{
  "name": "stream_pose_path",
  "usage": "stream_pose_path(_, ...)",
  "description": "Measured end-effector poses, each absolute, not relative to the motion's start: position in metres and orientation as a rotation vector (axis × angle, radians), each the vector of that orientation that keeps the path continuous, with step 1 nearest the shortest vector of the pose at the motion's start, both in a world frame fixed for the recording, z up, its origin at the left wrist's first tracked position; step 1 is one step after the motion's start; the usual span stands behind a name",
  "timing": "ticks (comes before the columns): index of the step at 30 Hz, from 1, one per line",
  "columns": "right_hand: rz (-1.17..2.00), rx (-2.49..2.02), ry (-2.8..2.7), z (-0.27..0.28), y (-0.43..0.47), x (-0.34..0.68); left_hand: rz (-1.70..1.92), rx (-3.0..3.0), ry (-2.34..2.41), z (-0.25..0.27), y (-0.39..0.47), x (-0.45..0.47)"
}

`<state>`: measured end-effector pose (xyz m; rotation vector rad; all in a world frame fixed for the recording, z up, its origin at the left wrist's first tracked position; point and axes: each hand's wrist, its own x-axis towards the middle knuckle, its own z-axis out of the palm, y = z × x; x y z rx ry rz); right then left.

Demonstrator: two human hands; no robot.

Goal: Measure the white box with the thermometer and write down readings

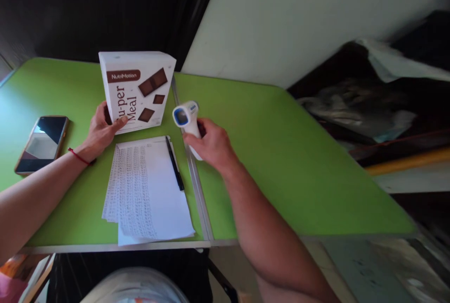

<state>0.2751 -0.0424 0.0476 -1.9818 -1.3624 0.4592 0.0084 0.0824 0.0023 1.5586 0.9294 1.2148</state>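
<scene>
My left hand (100, 127) grips the lower left corner of a white NutriMotion box (140, 106), thumb across its printed front and the other fingers behind. The box stands upright and shows brown chocolate pieces. In my right hand (213, 143) is a white infrared thermometer (190, 122), held by its handle. Its blue-rimmed screen faces me, just right of the box. Below the box lie handwritten paper sheets (165, 209) with a black pen (175, 164) on top.
A smartphone (42, 146) lies on the green folding table (281, 167) at the left. A metal seam (198, 190) runs across the tabletop. Behind stand a dark panel (87, 7) and a pale wall (267, 21). Cloth items (362, 110) are piled beyond the table's right edge.
</scene>
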Motion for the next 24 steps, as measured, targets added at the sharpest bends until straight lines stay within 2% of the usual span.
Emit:
stream_pose_path(5, 0.98, -1.215, -1.008, 0.049, -0.059, 0.237, 1.115, 1.563, 0.839, 0.016, 0.064, 0.014)
stream_pose_path(11, 1.358, -1.078, -0.91, 0.037, -0.076, 0.201, 1.126, 1.838, 1.017, 0.008, 0.049, 0.017)
stream_pose_path(14, 1.41, -1.109, -0.883, 0.025, -0.073, 0.196, 1.147, 1.972, 1.005, 0.005, 0.049, 0.018)
stream_pose_path(24, 1.271, -1.166, -0.916, 0.011, -0.069, 0.194, 1.074, 1.97, 0.986, 0.005, 0.049, 0.018)
